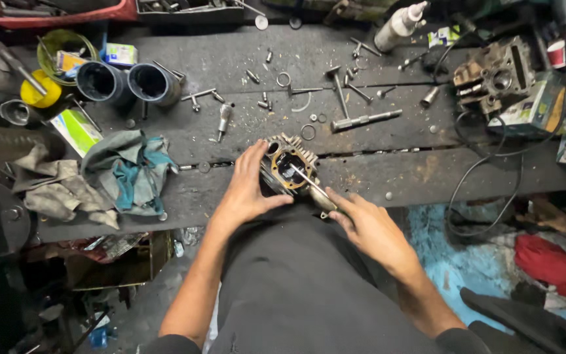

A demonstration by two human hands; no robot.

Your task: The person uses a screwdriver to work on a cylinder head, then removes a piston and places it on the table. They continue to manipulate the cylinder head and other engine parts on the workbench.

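A finned metal engine cylinder head (287, 165) rests at the front edge of the dark wooden workbench (375, 177). My left hand (247, 190) grips its left side, thumb under it and fingers over the top. My right hand (365, 226) holds a thin metal tool (309, 183) by its handle end, with the tip laid across the round opening of the head. My lap in dark trousers lies just below both hands.
Loose bolts, rings and valves (309, 98) are scattered across the bench. Two black pipe sections (126, 82) and a rag pile (126, 170) lie at the left. Another engine part (496, 75) on boxes and a black cable (486, 170) are at the right. A white bottle (397, 26) stands at the back.
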